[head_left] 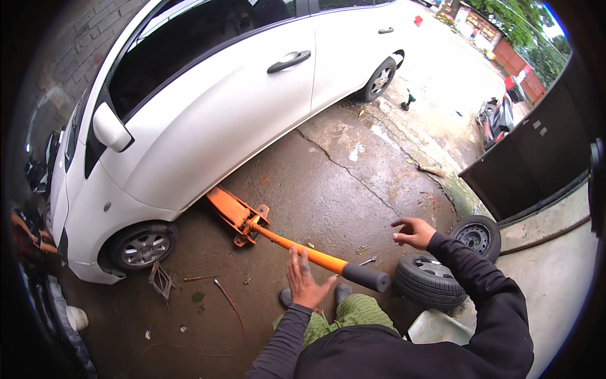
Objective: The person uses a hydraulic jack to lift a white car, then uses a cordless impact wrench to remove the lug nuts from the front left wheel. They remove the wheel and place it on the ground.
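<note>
Wet, cracked concrete spreads beside a white car. A pale tub sits by the person's right; a white bucket stands far left, contents unclear. The orange floor jack points under the car's sill, its long handle slanting back toward the person. The left hand spreads open at the handle, contact unclear; the right, half-curled and holding nothing visible, hovers apart.

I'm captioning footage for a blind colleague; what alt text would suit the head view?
An orange floor jack reaches under a white car, its long handle slanting out to the lower right. The open left hand is at the handle, contact unclear; the empty right hand hovers near two loose wheels.
</note>
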Motion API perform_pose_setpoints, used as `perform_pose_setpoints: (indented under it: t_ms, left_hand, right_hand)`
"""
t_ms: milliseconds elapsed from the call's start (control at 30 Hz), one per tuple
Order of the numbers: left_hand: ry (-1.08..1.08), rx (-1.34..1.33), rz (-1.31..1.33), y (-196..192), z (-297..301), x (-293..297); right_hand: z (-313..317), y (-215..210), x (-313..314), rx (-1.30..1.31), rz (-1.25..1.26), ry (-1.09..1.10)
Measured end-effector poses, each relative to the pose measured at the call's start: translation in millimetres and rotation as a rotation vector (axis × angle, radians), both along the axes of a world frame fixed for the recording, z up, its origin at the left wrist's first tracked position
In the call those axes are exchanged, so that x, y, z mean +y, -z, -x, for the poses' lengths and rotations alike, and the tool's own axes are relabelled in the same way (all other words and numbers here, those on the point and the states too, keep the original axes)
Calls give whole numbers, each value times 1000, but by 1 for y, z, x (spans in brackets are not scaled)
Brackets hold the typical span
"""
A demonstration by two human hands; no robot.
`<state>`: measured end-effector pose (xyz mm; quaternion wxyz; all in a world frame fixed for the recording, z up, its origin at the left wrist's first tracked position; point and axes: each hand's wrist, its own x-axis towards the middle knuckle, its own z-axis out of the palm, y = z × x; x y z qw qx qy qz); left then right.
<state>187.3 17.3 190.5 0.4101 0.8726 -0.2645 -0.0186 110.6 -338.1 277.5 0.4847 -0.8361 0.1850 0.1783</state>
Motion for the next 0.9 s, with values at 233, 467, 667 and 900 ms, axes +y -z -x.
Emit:
perform_pose_setpoints:
  t_ms: [233,467,667,900]
  left_hand:
    - [-349,387,279,-11,-114,59]
    - [-525,875,-138,174,-15,219]
    - [-699,1407,-684,199,81,179]
    - [-714,1238,-103,132,-48,6]
  right_hand:
    - [134,64,-54,26,159,678]
    - [350,225,62,908,-206,970]
    - [356,266,52,1173,-336,1120]
    - [58,186,-212,175,-68,707]
